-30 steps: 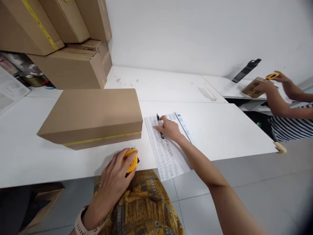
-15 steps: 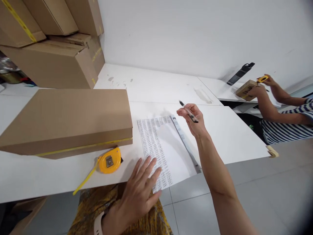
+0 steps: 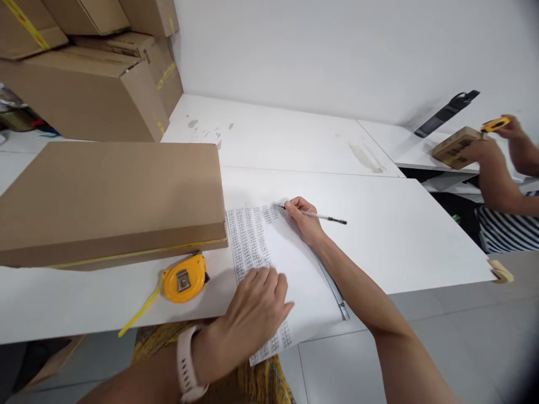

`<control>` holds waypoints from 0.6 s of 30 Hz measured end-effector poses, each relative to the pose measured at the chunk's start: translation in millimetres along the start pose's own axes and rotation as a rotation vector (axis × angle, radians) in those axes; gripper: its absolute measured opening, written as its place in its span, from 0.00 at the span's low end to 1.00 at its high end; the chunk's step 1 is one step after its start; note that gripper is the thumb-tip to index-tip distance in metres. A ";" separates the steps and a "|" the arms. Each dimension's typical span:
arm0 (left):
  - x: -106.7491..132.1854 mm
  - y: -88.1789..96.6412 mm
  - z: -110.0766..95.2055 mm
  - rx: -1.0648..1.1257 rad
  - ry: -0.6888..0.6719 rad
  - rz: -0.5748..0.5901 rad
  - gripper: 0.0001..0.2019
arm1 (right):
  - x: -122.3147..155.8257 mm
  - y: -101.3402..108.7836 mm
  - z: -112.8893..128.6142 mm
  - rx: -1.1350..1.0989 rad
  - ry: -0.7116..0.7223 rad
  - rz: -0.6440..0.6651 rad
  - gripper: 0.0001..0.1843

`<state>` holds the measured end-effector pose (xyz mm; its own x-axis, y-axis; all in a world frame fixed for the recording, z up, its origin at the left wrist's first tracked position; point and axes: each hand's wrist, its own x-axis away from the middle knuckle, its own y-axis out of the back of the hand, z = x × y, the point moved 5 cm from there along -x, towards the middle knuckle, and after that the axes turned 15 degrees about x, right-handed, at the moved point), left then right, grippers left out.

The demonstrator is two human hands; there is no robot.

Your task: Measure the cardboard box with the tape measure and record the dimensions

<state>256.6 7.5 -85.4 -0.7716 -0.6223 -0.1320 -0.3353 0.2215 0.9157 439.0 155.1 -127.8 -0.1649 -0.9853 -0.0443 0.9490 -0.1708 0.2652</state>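
My right hand (image 3: 306, 222) grips a slim pen (image 3: 326, 216) with a clear barrel and dark ends. The pen's tip is at the top of a white sheet (image 3: 297, 275) bearing columns of small handwriting. Over the sheet's lower left part is my left hand (image 3: 256, 306), fingers loosely bent, thumb apart, nothing held; whether it presses the paper I cannot tell. The sheet's lower end hangs past the table edge, and a grey strip (image 3: 332, 286) shows along its right side. Left of my hands lies a yellow tape measure (image 3: 184, 279) with its blade partly out.
A large cardboard box (image 3: 118, 196) lies left of the sheet, with more cartons (image 3: 96, 92) stacked behind it. On the far right another person's hands (image 3: 484, 151) hold a small box (image 3: 457, 147) and a yellow cutter (image 3: 497, 124), near a black bottle (image 3: 446, 114).
My right hand has come down and left, bringing the pen tip to the sheet's top. My left hand has moved up and right over the paper, its fingers now more bent.
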 end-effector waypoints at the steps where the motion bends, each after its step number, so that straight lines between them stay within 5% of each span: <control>1: -15.6 -0.9 3.0 -0.025 0.022 0.002 0.20 | 1.1 -2.1 -1.6 0.021 0.005 -0.009 0.23; 7: -82.7 -20.8 31.3 -0.133 0.219 0.045 0.31 | 8.4 -9.1 -2.5 0.057 -0.019 0.023 0.22; 12: -86.5 -20.3 34.8 -0.146 0.225 0.118 0.31 | 12.3 -6.7 -2.1 0.227 0.047 -0.050 0.20; 18: -84.3 -18.9 35.1 -0.147 0.214 0.086 0.31 | 12.0 -9.6 -6.9 0.135 -0.046 -0.016 0.20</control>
<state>309.1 82.1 -104.9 -0.6566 -0.7541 0.0178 -0.1790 0.1787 0.9675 429.8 144.8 -137.6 -0.1944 -0.9809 -0.0059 0.9018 -0.1811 0.3924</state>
